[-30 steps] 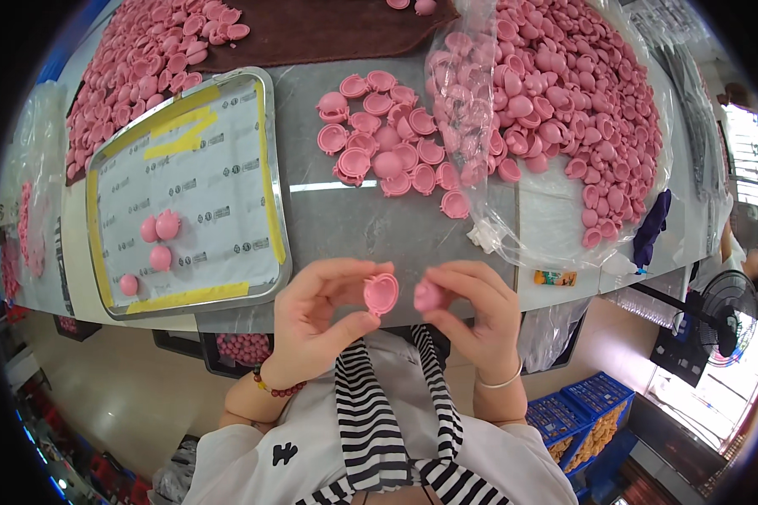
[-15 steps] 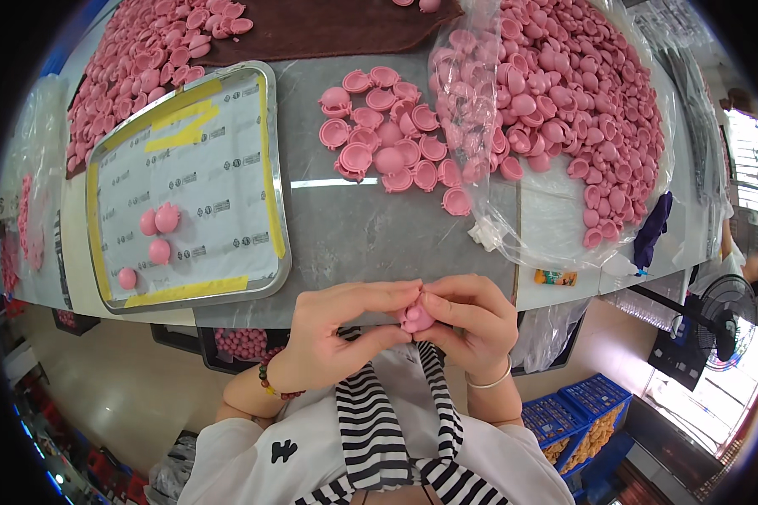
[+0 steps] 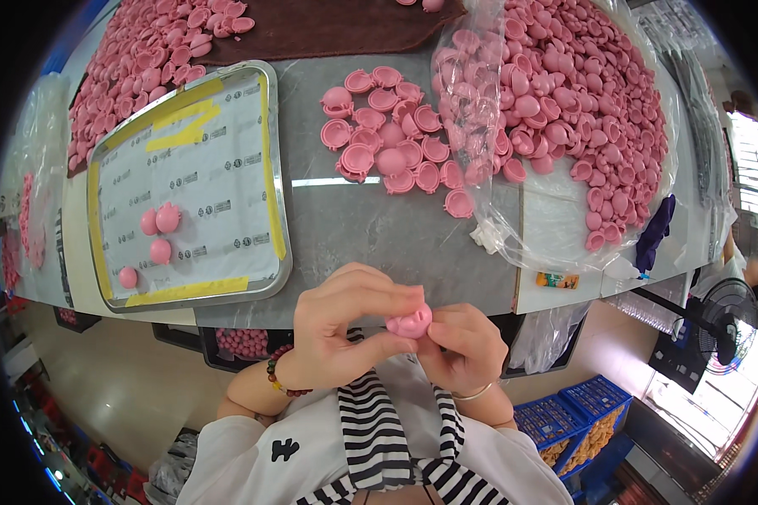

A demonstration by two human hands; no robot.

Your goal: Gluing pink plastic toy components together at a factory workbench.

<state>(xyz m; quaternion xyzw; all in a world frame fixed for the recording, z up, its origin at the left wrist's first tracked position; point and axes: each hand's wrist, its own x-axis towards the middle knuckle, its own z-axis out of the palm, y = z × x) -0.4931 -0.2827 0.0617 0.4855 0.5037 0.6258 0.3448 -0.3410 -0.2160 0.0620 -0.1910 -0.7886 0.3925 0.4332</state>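
Between both hands, just off the table's front edge, is a small pink rounded plastic piece (image 3: 410, 323). My left hand (image 3: 345, 316) pinches it between thumb and fingers from the left. From the right, my right hand (image 3: 467, 345) closes thumb and fingertips on its side. Part of the piece is covered by the fingers. Beyond my hands lies a loose group of pink half shells (image 3: 357, 158) on the grey tabletop, some hollow side up. To the left, several joined pink balls (image 3: 168, 219) rest on a paper-lined metal tray (image 3: 283, 210) with yellow tape.
A large heap of pink shells (image 3: 556, 93) fills a clear plastic bag at right. Another heap (image 3: 135, 76) lies far left beside a brown cloth (image 3: 328, 29). Below the table edge are a bin of pink balls (image 3: 242, 343) and blue crates (image 3: 594, 396). A fan (image 3: 727, 324) stands right.
My hands have turned the pink piece, showing more of its surface. The right hand has shifted down slightly, and its fingers have drawn back from the top.
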